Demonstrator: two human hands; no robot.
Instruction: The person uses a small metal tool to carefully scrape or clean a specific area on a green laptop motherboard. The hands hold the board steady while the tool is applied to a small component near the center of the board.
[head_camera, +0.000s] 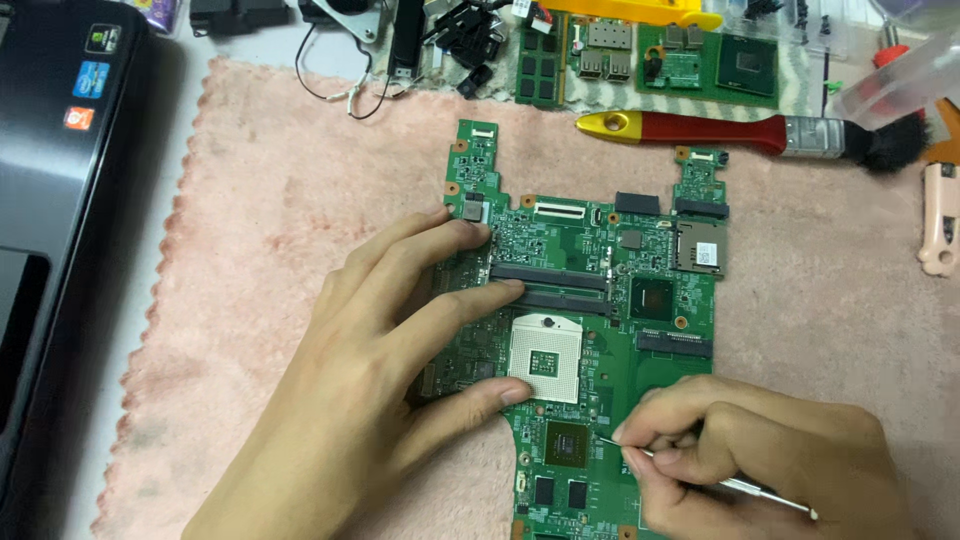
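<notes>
Head view: right hand (760, 450) pinches metal pick (720, 482) over motherboard (600, 300).

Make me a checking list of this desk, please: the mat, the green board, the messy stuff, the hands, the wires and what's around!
Surface: pink fuzzy mat on a pale table.
Job's things: green circuit board lying flat on the mat, its square silver socket empty; thin metal tool, tip at the board's lower right.
Clutter: red-handled brush, smaller green boards, black plastic parts, beige-handled tool.
Grippers: left hand pressing the board's left side; right hand pinching the metal tool.
Cables: thin black wire looping at the mat's top edge.
Surroundings: black laptop on the left.
</notes>
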